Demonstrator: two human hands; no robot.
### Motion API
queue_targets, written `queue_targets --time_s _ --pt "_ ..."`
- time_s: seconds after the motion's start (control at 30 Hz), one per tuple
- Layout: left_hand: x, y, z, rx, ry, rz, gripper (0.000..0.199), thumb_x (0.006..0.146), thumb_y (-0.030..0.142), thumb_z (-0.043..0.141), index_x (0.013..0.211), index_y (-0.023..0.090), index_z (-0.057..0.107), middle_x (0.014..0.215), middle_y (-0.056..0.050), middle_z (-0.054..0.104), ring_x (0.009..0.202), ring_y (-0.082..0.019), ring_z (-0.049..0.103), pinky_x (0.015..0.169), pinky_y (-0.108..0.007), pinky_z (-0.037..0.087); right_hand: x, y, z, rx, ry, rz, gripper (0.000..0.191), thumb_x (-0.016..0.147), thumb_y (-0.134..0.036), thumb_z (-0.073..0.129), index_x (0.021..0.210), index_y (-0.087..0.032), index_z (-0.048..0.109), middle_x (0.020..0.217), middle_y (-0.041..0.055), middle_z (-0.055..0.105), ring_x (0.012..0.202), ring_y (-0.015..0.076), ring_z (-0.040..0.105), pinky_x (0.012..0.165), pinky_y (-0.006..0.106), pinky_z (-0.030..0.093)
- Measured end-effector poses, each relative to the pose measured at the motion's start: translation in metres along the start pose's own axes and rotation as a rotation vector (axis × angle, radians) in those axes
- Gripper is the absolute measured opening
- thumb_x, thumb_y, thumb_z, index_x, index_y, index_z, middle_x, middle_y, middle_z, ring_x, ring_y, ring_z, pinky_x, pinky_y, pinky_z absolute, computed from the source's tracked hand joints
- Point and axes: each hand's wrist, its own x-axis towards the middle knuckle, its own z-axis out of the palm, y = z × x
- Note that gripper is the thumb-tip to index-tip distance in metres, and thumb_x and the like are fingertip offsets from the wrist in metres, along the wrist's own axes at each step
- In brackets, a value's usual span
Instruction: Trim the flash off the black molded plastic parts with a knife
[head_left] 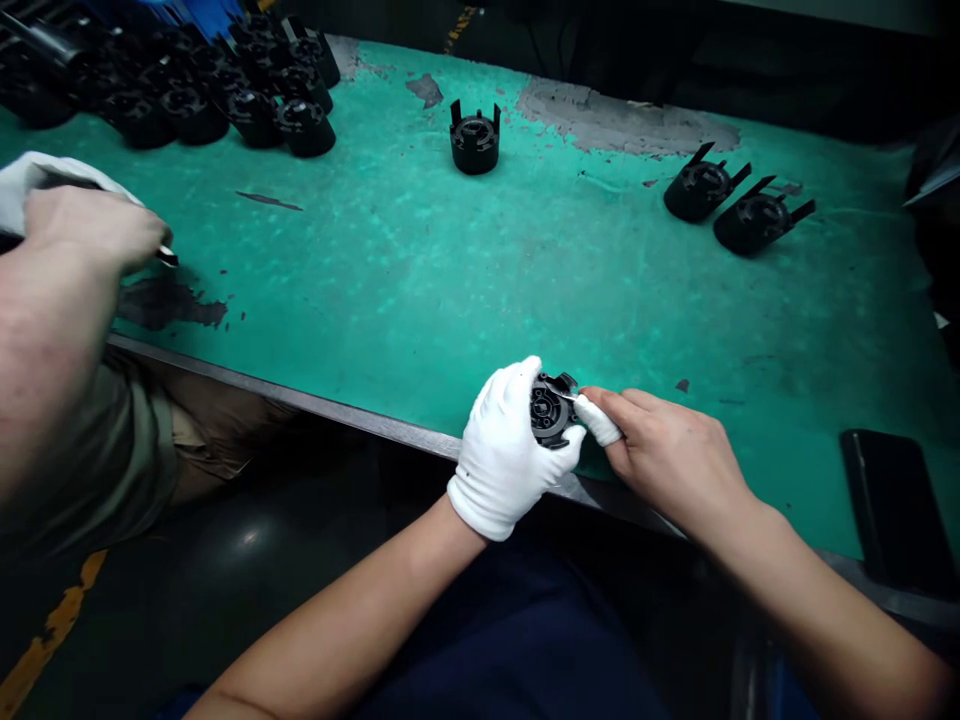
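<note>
In a white glove, my left hand (504, 440) is wrapped around a round black plastic part (551, 412) at the table's front edge. Its face, with rings and small holes, is turned up toward me. My right hand (656, 430) is bare except for a white cover on the thumb. Pinched between its thumb and finger is a thin, pale metal blade (568, 396), which touches or nearly touches the part's rim. Most of the blade is hidden by the fingers.
Similar black parts (304, 125) are crowded at the far left. One pronged black part (475, 140) stands mid-table, two black parts (757, 220) at right. A dark phone-like slab (896, 505) lies at the right edge. A co-worker's hand (94, 225) is at left over the green tabletop (360, 250).
</note>
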Motion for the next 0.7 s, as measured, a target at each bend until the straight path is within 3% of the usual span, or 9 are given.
queue_targets --time_s 0.1,0.2,0.33,0.53,0.7 --pt "0.003 -0.004 -0.005 -0.055 -0.05 -0.003 0.081 0.08 0.037 0.074 0.147 0.015 0.035 0.14 -0.019 0.055 0.134 -0.035 0.054 0.113 -0.052 0.048 -0.007 0.004 -0.002 0.096 -0.061 0.015 0.035 0.099 -0.027 0.046 0.13 -0.03 0.063 0.105 0.0041 0.078 0.086 0.0254 0.074 0.06 0.032 0.045" --pt "0.012 -0.015 -0.017 -0.144 -0.199 0.07 0.088 0.075 0.034 0.077 0.149 0.015 0.033 0.143 -0.018 0.053 0.134 -0.033 0.054 0.115 -0.05 0.046 -0.016 0.011 -0.006 0.2 -0.146 -0.015 0.034 0.101 -0.03 0.042 0.127 -0.027 0.064 0.1 0.0042 0.08 0.08 0.0258 0.075 0.064 0.034 0.051" --pt "0.023 -0.025 -0.029 -0.174 -0.327 0.114 0.088 0.074 0.032 0.077 0.148 0.015 0.033 0.145 -0.018 0.051 0.135 -0.032 0.052 0.116 -0.048 0.045 -0.018 0.013 -0.011 0.306 -0.171 -0.128 0.037 0.104 -0.036 0.038 0.122 -0.025 0.069 0.121 0.0056 0.076 0.102 0.0257 0.075 0.078 0.034 0.057" --pt "0.032 -0.025 -0.032 -0.193 -0.394 0.137 0.085 0.074 0.032 0.077 0.147 0.02 0.035 0.144 -0.015 0.052 0.134 -0.032 0.054 0.115 -0.048 0.047 -0.008 0.012 -0.022 0.259 -0.293 -0.22 0.036 0.101 -0.027 0.042 0.124 -0.025 0.07 0.119 0.0073 0.077 0.097 0.0267 0.076 0.074 0.034 0.057" --pt "0.037 -0.026 -0.032 -0.179 -0.459 0.174 0.087 0.073 0.033 0.077 0.148 0.019 0.035 0.145 -0.015 0.051 0.135 -0.032 0.054 0.116 -0.046 0.046 -0.003 0.02 -0.023 0.234 -0.287 -0.256 0.035 0.098 -0.023 0.046 0.122 -0.025 0.071 0.116 0.0073 0.078 0.095 0.0268 0.076 0.074 0.033 0.058"
